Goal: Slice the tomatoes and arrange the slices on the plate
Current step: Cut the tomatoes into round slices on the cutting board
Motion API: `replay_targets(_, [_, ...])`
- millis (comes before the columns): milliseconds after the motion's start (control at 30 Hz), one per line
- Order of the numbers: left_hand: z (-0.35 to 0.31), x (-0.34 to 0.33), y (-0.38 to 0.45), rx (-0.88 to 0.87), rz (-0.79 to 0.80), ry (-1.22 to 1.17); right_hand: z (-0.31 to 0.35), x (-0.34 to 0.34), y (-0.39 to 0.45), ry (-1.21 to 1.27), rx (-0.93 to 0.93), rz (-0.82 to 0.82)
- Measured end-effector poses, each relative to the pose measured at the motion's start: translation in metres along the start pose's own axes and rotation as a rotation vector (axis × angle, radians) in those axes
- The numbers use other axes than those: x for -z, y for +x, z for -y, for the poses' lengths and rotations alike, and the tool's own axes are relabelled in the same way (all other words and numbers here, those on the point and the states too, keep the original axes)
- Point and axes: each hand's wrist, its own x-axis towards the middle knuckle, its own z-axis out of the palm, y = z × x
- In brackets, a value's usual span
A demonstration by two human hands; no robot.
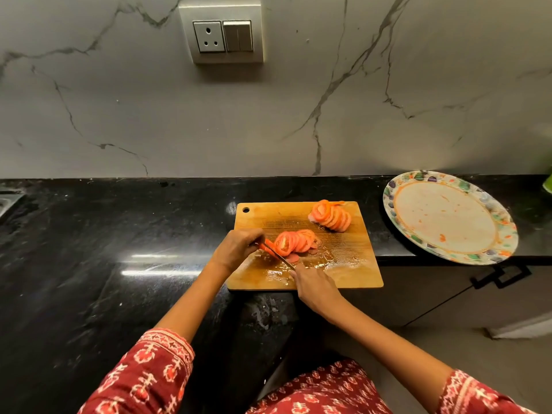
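A rectangular wooden cutting board [343, 264], pale brown with rounded corners and a round hole near its far left corner, is laid on a glossy black stone counter [89, 249] flecked with grey, its near right part jutting past the counter edge. The board's surface is scored with fine cut marks and is wet with juice toward its near side. Two groups of tomato slices are seen on it: a fanned row of slices [331, 216] at the far right, and a second sliced tomato [294, 241] near the middle, its round red slices leaning against one another; the number of slices in each cannot be counted exactly. The end piece of the second tomato is pinched by the curled fingers of the left hand [239, 245], which is closed around it. One knife [280, 258], thin-bladed and metallic, is set against that end piece; its handle is gripped in the closed right hand [315, 286]. One oval plate [490, 204], with a cream centre and a rim patterned in green, purple and orange, is placed to the right of the board, well apart from the slices and overhanging the counter edge; only smears and small red scraps are carried on it. Behind, a grey marble wall [119, 100] with dark veins is fitted with one socket and switch panel [222, 35]. Red patterned sleeves [155, 372] are worn.
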Motion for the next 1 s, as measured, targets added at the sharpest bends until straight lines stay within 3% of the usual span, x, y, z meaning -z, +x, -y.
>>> replay_targets(433, [-0.004, -0.004, 0.009, 0.018, 0.040, -0.025, -0.009, 0.007, 0.008, -0.036, 0.032, 0.021])
replay_targets(600, [-0.007, -0.008, 0.010, 0.006, 0.027, -0.045, -0.006, 0.005, 0.026, 0.206, 0.019, 0.086])
replay_targets(800, [-0.017, -0.022, -0.001, 0.332, -0.180, -0.173, -0.008, 0.010, 0.020, 0.653, -0.118, 0.278])
replay_targets(1000, [-0.031, -0.051, -0.015, 0.398, -0.097, -0.202, -0.012, 0.015, 0.022, 0.835, -0.162, 0.377])
